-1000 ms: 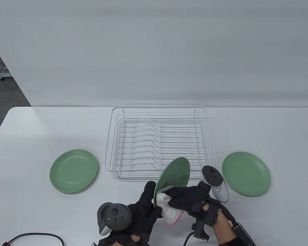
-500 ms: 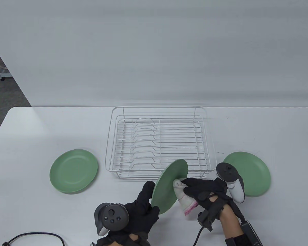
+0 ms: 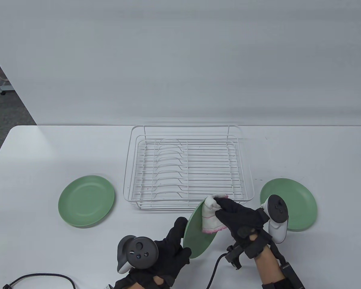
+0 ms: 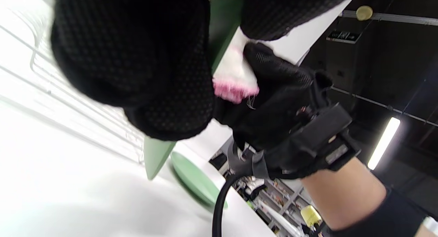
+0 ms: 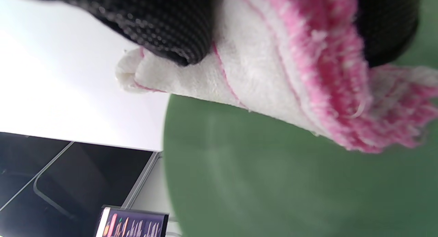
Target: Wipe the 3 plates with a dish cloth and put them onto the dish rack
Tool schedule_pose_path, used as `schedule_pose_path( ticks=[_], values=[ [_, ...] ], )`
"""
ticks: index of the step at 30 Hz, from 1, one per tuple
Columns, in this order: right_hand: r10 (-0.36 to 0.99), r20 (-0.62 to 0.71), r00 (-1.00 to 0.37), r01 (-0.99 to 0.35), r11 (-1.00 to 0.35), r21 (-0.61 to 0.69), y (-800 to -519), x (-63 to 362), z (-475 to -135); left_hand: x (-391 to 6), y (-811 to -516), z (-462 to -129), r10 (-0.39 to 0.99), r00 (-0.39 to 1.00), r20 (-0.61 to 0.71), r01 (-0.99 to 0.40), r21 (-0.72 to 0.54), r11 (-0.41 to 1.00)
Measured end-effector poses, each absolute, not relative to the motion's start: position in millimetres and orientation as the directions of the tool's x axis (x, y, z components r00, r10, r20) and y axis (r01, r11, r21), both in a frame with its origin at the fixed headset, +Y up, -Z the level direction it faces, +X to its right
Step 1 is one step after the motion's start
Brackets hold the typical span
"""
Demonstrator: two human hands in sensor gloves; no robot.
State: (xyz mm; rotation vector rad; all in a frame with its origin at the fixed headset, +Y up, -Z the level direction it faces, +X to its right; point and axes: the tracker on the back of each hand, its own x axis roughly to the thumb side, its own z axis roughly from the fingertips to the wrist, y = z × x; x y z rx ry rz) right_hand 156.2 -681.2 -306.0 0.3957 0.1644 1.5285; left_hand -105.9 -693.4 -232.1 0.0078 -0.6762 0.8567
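My left hand [image 3: 173, 245] grips a green plate [image 3: 198, 237] by its lower edge and holds it tilted on edge above the table's front. My right hand [image 3: 228, 212] clutches a white dish cloth with a pink hem [image 3: 210, 218] and presses it against the plate's upper face. The right wrist view has the cloth [image 5: 273, 90] lying on the plate's green surface [image 5: 273, 189]. A second green plate [image 3: 86, 200] lies flat on the left, a third [image 3: 297, 195] flat on the right. The white wire dish rack [image 3: 188, 168] stands behind, holding nothing.
A black cable [image 3: 39, 278] curls at the table's front left corner. Another cable [image 3: 216, 269] hangs from my right wrist. The white table [image 3: 42, 150] ends on the left beside a grey carpet floor [image 3: 3, 117].
My right hand has carried the cloth up the plate's face, from its lower middle to its top edge. The plate has tipped a little more on edge and dropped slightly.
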Motion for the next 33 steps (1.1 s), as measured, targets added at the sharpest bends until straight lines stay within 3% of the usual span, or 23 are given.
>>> schedule_pose_path(
  ticks=[9, 18, 23, 26, 30, 33],
  values=[
    [0.989, 0.151, 0.011, -0.831, -0.075, 0.552, -676.2, 114.8, -288.2, -111.0, -693.1, -234.1, 0.714, 0.457, 0.53, -0.729, -0.237, 0.642],
    [0.993, 0.115, -0.022, -0.848, -0.079, 0.525, -679.8, 109.4, -286.7, -114.9, -699.7, -238.7, 0.772, 0.439, 0.46, -0.764, -0.261, 0.59],
    [0.994, 0.095, -0.055, -0.883, -0.093, 0.459, -662.7, 115.6, -283.7, -120.9, -708.5, -245.7, 0.911, 0.28, 0.302, -0.859, -0.345, 0.379],
    [0.993, 0.114, 0.034, -0.918, -0.014, 0.397, -640.8, 130.0, -279.5, -129.4, -713.4, -250.6, 0.962, 0.175, 0.208, -0.902, -0.357, 0.241],
    [0.969, 0.176, 0.173, -0.944, 0.112, 0.309, -614.3, 168.7, -273.1, -158.0, -711.4, -260.5, 0.996, -0.022, 0.089, -0.966, -0.258, 0.001],
    [0.953, 0.19, 0.238, -0.954, 0.192, 0.23, -613.3, 203.0, -270.0, -191.9, -702.9, -274.5, 0.989, -0.133, 0.057, -0.986, -0.107, -0.126]
  ],
)
